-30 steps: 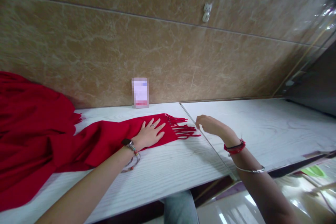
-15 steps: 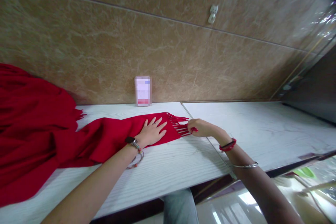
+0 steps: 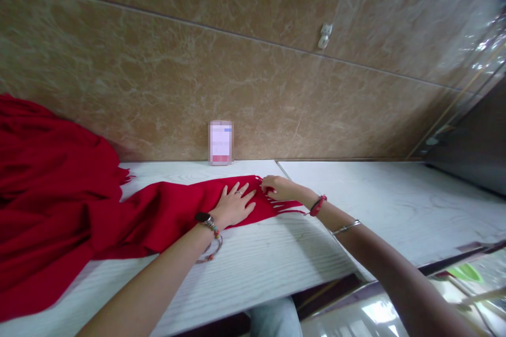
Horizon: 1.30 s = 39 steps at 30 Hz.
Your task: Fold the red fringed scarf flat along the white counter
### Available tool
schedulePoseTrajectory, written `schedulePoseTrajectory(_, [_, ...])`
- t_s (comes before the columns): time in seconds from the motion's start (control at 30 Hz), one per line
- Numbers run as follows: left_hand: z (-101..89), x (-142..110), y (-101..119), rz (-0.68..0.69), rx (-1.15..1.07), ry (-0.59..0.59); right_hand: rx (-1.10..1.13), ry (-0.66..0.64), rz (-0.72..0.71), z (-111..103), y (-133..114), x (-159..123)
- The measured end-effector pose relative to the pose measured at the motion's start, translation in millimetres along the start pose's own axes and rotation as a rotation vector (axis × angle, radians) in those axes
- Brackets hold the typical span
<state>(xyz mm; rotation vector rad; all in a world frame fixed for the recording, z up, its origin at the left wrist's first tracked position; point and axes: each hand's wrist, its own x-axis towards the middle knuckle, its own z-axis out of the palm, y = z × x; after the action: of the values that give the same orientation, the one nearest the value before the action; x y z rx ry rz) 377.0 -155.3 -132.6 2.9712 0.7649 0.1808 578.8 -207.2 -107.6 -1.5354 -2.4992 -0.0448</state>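
Note:
A long red scarf (image 3: 179, 205) lies across the white counter, its flat end spread towards the middle and the rest bunched in a large heap at the left. Flat on the scarf, near its fringed end, rests my left hand (image 3: 234, 206) with fingers spread. My right hand (image 3: 279, 188) is at the upper part of the fringe (image 3: 290, 205), its fingers curled and pinched together on strands close to the scarf's edge. Some of the fringe is hidden beneath this hand. Other loose strands stretch out to the right, below the wrist.
The white wood-grain counter (image 3: 379, 205) runs along a brown marbled wall (image 3: 158, 84). A phone (image 3: 221, 143) with a blurred screen leans against the wall. A small white hook (image 3: 325, 36) is fixed higher up. A green basin (image 3: 466, 273) stands at lower right.
My right hand has moved left, from the tips of the fringe to its base by the scarf's edge. My left hand stays spread on the scarf. The view has shifted slightly.

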Motion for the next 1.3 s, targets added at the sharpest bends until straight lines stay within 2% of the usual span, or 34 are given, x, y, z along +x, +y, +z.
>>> schedulePoseTrajectory(0.17, [0.1,-0.2,-1.1,-0.001,-0.016,-0.012,-0.16,-0.083,0.213,-6.1,35.7,-44.4])
schedulePoseTrajectory(0.23, [0.2,-0.3,-1.4,-0.002,-0.021,-0.008,-0.174,-0.064,0.295,-13.8,49.0,-61.5])
schedulePoseTrajectory(0.3, [0.4,-0.5,-1.3,-0.003,-0.025,-0.007,-0.152,0.011,0.303,-22.7,53.2,-65.1])
schedulePoseTrajectory(0.4, [1.4,-0.6,-0.6,0.002,-0.012,0.0,-0.066,0.177,0.204,-30.8,41.0,-39.5])
schedulePoseTrajectory(0.47, [2.3,-0.4,-1.1,-0.034,0.0,0.031,-0.004,0.211,0.103,-27.6,27.2,-9.8])
schedulePoseTrajectory(0.53, [2.9,0.3,-3.0,-0.101,0.006,0.054,-0.006,0.164,0.048,-17.7,16.6,18.0])
schedulePoseTrajectory(0.63, [2.6,1.5,-8.0,-0.15,0.008,0.024,-0.094,-0.008,0.107,-0.9,16.1,38.2])
schedulePoseTrajectory(0.73, [1.9,2.6,-12.3,-0.149,0.0,-0.002,-0.184,-0.045,0.238,4.3,33.8,28.5])
schedulePoseTrajectory(0.83, [2.4,3.6,-13.6,-0.154,-0.01,0.002,-0.233,-0.016,0.336,-4.2,53.6,8.7])
schedulePoseTrajectory(0.9, [2.9,4.1,-13.0,-0.16,-0.023,0.002,-0.252,-0.006,0.37,-11.7,57.6,3.5])
schedulePoseTrajectory(1.03, [2.4,4.4,-11.0,-0.174,-0.037,0.002,-0.209,0.063,0.254,-11.4,39.9,22.2])
schedulePoseTrajectory(1.13, [1.3,3.9,-10.1,-0.179,-0.027,0.0,-0.195,-0.021,0.173,-0.4,27.4,37.8])
schedulePoseTrajectory(1.2, [0.9,3.3,-10.0,-0.18,-0.021,-0.002,-0.221,-0.084,0.205,3.6,30.6,35.0])
schedulePoseTrajectory(1.3, [1.1,2.5,-10.2,-0.183,-0.016,-0.005,-0.263,-0.075,0.314,-1.6,50.4,11.2])
